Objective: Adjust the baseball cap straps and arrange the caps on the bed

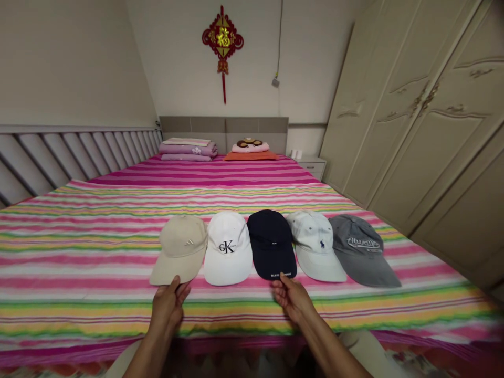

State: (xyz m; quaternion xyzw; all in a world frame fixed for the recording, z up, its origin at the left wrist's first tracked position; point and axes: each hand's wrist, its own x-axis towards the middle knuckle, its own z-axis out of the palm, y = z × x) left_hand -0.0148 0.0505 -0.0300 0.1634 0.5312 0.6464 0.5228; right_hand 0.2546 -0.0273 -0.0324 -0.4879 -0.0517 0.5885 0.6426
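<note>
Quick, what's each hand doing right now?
Left hand: open, fingertips touching the brim of the beige cap, not gripping it.
Right hand: open, fingertips at the brim of the navy cap.

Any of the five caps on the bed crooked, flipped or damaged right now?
Nothing stands out. Beige cap to grey cap sit upright in one row, brims forward. Left hand touches the beige brim; right hand reaches the navy cap.

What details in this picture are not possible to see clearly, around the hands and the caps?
- Head view: small white print on the navy cap brim, too small to read fully.
- Left hand fingertips at the beige cap brim: whether they grip it or only touch it.
- Right hand palm side, turned away.
- Both elbows, cut off by the bottom edge.
- Tiny logo on the pale cap.
</note>
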